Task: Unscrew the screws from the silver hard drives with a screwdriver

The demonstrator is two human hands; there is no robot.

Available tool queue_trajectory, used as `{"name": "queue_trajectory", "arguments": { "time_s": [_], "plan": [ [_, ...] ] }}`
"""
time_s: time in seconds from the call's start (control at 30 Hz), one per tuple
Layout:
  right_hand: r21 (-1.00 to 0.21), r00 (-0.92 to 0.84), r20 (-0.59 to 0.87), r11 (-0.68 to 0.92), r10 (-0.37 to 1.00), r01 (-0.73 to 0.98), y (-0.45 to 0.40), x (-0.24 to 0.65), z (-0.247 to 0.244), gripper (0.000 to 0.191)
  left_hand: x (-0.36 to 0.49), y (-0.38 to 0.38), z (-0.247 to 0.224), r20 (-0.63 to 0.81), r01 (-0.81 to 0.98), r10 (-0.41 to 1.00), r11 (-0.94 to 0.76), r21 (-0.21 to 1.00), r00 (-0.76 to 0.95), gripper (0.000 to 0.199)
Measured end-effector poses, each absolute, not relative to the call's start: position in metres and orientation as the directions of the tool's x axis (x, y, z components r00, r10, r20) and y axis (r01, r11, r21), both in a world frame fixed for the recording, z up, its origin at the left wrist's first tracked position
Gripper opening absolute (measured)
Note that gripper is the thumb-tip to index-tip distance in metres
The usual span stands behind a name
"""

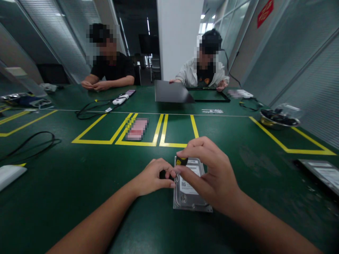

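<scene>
A silver hard drive point(191, 201) with a white label lies flat on the green table in front of me. My right hand point(215, 173) is above it, thumb and fingers pinching the short black-and-yellow handle of a screwdriver point(181, 161). The handle is near the drive's left edge, and its tip is hidden by my fingers. My left hand point(155, 178) is at that same edge, fingers curled, with thumb and fingertips close together below the handle. What they pinch, if anything, cannot be made out.
Another hard drive point(321, 173) lies at the right edge. A metal bowl point(279, 121) holds dark parts. Yellow tape point(137, 143) marks the table, with a pink phone-shaped item point(137, 129) inside. Opposite sit two people; one holds a grey panel point(171, 92) beside a black frame point(212, 101).
</scene>
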State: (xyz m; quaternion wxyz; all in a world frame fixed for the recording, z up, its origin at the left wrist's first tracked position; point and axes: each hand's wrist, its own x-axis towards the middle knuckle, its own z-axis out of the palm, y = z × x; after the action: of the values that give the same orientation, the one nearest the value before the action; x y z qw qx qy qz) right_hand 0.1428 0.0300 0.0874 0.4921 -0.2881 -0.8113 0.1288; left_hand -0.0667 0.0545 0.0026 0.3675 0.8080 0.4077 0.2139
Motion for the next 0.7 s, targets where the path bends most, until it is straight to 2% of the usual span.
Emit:
{"name": "queue_trajectory", "arguments": {
  "time_s": [0.23,0.43,0.6,0.7],
  "plan": [
    [-0.465,-0.383,0.734,0.827,0.560,0.317,0.0303,0.1421,0.0882,0.023,-0.0665,0.0546,0.0043,0.027,0.525,0.813,-0.400,0.751,0.581,0.027],
    [-0.483,-0.363,0.722,0.805,0.589,0.345,0.0313,0.1431,0.0864,0.020,-0.0663,0.0546,0.0035,0.024,0.529,0.820,-0.390,0.754,0.571,0.030],
    [-0.487,-0.383,0.730,0.824,0.566,0.290,0.0318,0.1433,0.0875,0.029,-0.0660,0.0543,0.0042,0.028,0.525,0.820,-0.392,0.756,0.572,0.026],
    [-0.485,-0.380,0.730,0.822,0.569,0.299,0.0315,0.1432,0.0883,0.025,-0.0662,0.0542,0.0036,0.035,0.508,0.821,-0.386,0.770,0.570,0.026]
  ]
}}
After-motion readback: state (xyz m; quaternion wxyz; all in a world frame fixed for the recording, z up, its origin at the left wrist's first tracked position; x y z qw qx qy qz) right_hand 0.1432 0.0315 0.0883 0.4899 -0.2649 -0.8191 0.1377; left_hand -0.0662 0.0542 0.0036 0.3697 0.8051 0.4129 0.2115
